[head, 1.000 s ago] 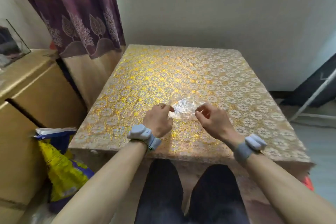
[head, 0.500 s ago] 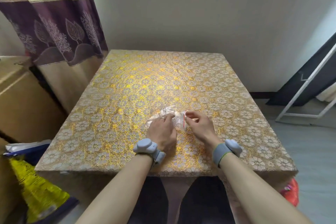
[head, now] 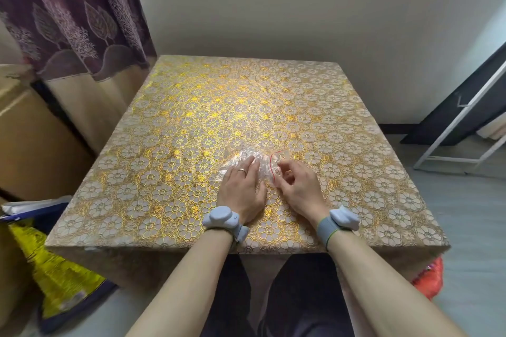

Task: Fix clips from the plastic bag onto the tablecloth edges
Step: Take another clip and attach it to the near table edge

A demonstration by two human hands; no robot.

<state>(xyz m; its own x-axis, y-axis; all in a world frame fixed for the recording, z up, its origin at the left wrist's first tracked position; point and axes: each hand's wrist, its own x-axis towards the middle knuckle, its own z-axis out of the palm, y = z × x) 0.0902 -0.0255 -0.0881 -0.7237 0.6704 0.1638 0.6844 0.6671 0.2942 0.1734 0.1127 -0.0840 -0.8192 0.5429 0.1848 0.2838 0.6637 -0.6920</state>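
A small clear plastic bag [head: 258, 163] with a red seal line lies on the gold flower-patterned tablecloth [head: 219, 117], near the middle front of the table. My left hand [head: 242, 189] rests flat on the bag's left part, fingers spread. My right hand [head: 297, 186] has its fingers curled at the bag's open right end by the red line, pinching something small and clear; whether it is a clip or the bag's edge is hard to tell. The bag's contents are transparent and hard to make out.
A purple and cream curtain [head: 68, 22] hangs at the back left above a wooden cabinet [head: 32, 131]. A yellow and blue sack [head: 49, 268] leans by the table's left front corner. A white metal frame [head: 465, 123] stands at the right, and a red bag [head: 430, 278] sits under the right corner.
The bag went from being held up between both hands to lying on the cloth. My left hand now presses it flat while my right hand works at its open end.
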